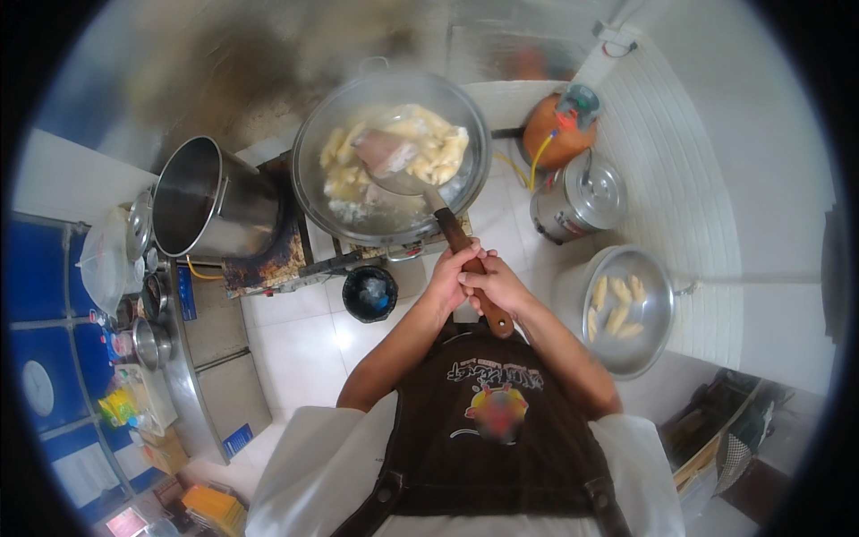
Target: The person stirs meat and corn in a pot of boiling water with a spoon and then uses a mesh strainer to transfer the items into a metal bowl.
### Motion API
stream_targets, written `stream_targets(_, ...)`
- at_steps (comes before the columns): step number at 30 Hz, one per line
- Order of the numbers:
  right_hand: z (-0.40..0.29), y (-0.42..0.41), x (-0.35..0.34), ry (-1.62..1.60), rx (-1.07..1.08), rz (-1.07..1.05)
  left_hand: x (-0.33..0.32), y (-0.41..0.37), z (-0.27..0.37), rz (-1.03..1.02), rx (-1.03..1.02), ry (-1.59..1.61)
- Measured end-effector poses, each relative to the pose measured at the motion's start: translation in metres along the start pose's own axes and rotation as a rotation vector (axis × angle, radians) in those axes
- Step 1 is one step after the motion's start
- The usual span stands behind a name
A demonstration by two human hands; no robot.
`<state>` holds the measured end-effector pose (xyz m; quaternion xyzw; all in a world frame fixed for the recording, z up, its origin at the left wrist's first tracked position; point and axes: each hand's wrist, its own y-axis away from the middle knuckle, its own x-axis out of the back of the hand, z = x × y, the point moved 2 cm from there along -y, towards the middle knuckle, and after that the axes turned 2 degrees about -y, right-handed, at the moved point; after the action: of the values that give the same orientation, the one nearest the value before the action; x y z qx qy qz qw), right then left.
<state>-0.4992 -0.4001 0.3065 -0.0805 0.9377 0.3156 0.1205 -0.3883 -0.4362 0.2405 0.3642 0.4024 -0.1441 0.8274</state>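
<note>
Both hands grip the wooden handle of a large long-handled metal ladle or skimmer (435,199). My left hand (453,274) and my right hand (495,283) meet around the handle, in front of my apron. The handle's holed end points back at me. A pinkish-brown block of meat (384,152) rests on the tool's head inside a wide steaming metal pot (305,201). Around it in the cloudy liquid lie pale yellow pieces of meat (439,149), which look like trotters. Steam and liquid partly hide the tool's head.
A tall steel stockpot (251,215) stands left on the stained stove (258,272). A lined bin (352,305) sits on the floor. To the right are an orange gas cylinder (547,137), a lidded metal container (570,211) and a steel basin (654,342) holding several yellowish pieces.
</note>
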Motion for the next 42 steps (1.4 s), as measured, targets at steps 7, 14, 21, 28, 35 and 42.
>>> stream_targets(7,0.002,0.002,-0.002,-0.018,0.006,-0.025,0.000,0.002,0.000,-0.011,-0.042,-0.019)
stream_targets(14,0.004,0.013,0.005,-0.100,0.032,-0.031,0.000,-0.002,-0.012,-0.019,-0.052,-0.013)
stream_targets(21,0.017,0.067,0.042,-0.161,0.101,-0.038,-0.046,0.016,-0.047,-0.044,-0.010,-0.143)
stream_targets(28,0.065,0.168,0.113,-0.230,0.231,0.108,-0.100,0.020,-0.152,-0.131,0.166,-0.310)
stream_targets(35,0.162,0.258,0.196,-0.328,0.218,0.349,-0.126,0.010,-0.305,-0.278,0.453,-0.352)
stream_targets(42,0.269,0.324,0.269,-0.597,0.194,0.632,-0.123,-0.009,-0.470,-0.280,0.779,-0.454)
